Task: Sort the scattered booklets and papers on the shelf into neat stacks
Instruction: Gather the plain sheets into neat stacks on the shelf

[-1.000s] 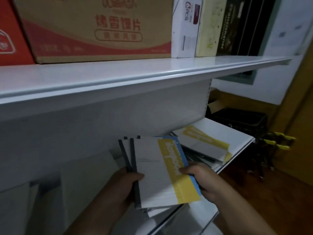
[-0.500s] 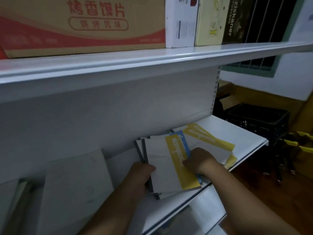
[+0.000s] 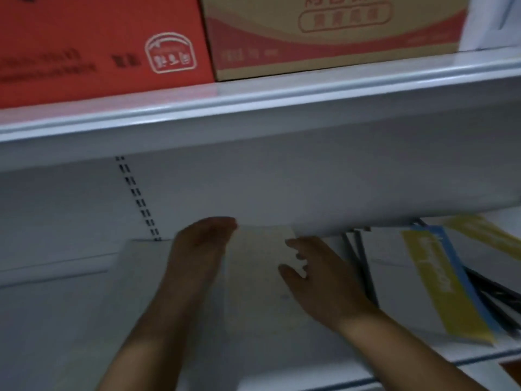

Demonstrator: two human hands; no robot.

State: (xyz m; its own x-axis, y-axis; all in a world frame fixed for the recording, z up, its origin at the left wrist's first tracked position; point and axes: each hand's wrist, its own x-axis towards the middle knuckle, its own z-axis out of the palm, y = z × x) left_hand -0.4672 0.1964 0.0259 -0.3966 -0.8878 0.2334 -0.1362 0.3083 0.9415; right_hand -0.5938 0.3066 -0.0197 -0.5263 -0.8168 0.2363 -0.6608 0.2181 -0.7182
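Pale paper sheet flat on the white shelf, between two hands. Left hand on its left edge, fingers bent down, grip hidden, cannot tell. Right hand on its right side, fingers spread wide. Yellow and blue booklets piled just right. Red box and brown box up above.

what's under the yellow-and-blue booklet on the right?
Dark-edged booklets lie fanned out under the yellow-and-blue booklet, with edges showing on both sides. Their covers and count are hidden.
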